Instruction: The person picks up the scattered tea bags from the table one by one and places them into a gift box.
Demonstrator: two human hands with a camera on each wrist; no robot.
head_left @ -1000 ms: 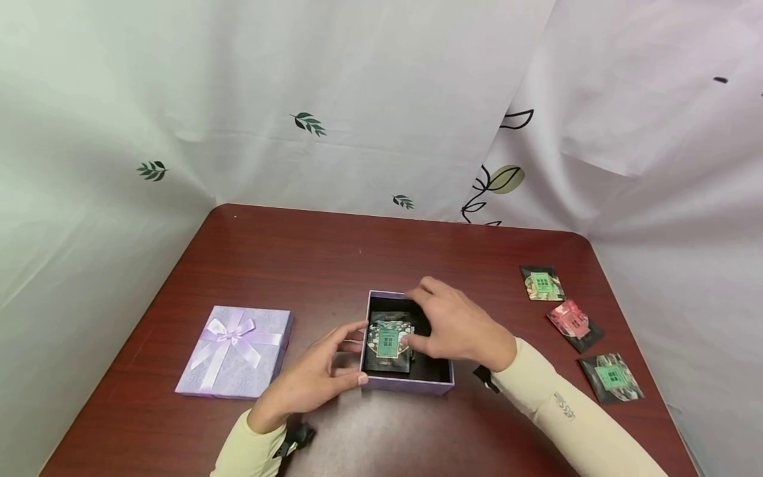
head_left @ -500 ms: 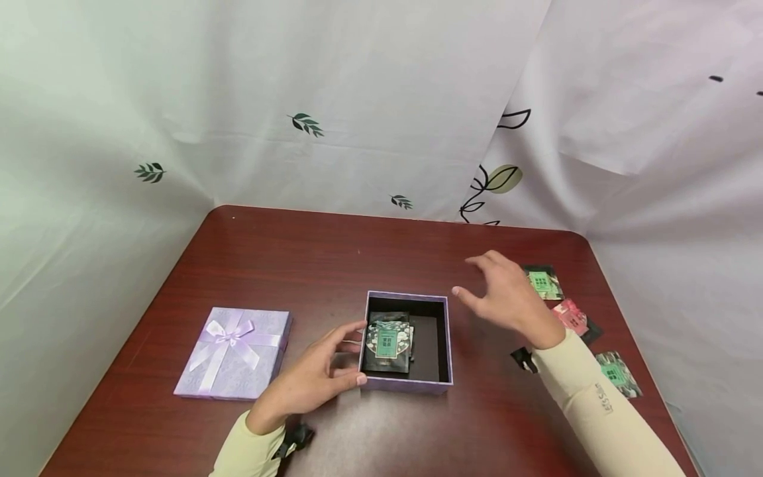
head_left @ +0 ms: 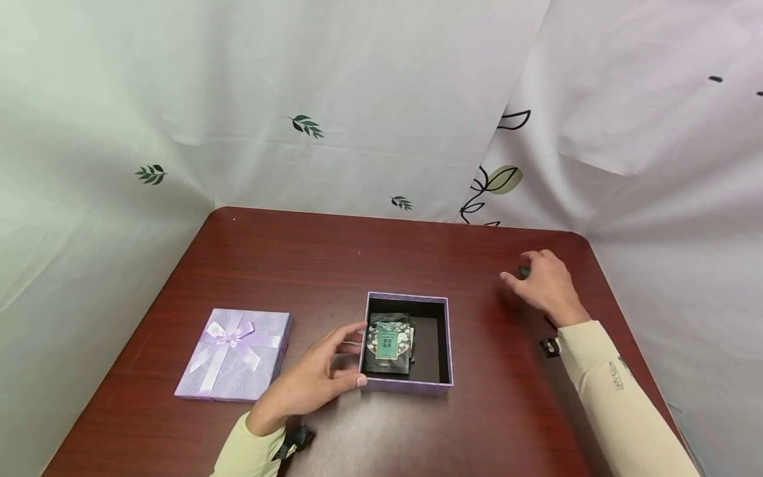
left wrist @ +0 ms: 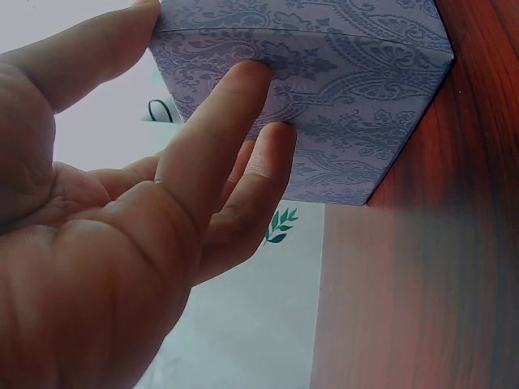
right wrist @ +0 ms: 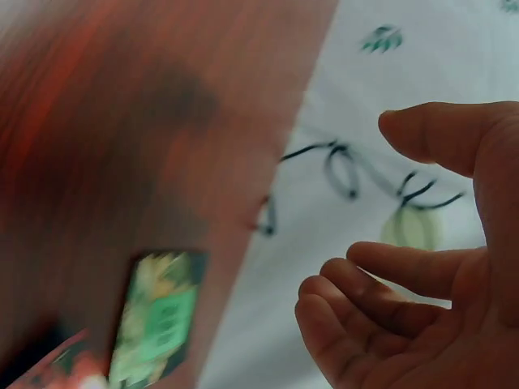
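My left hand [head_left: 310, 381] rests against the left side of a purple patterned box [head_left: 450, 341]. In the left wrist view, relaxed fingertips touch the patterned wall [left wrist: 349, 105], with the thumb up at a corner. Inside the box, on its left, lies a dark flat sachet [head_left: 387, 344] with a green label, over more packets. My right hand [head_left: 545, 285] is above the right side of the table, thumb and fingers apart and holding nothing. Below it, mostly hidden in the head view, is a green-labelled sachet [right wrist: 162, 320]; a red one [right wrist: 69, 365] shows at the right wrist view's lower edge.
A purple lid [head_left: 232, 354] with a ribbon bow lies left of the box. The brown table [head_left: 357, 255] is bordered at the back and sides by white cloth [head_left: 369, 99] with leaf prints. The right sleeve and forearm [head_left: 626, 397] cover the area where other sachets lie.
My right hand has left the box, where it was over the sachets, and swung right to the loose sachets. My left hand and the box have stayed in place.
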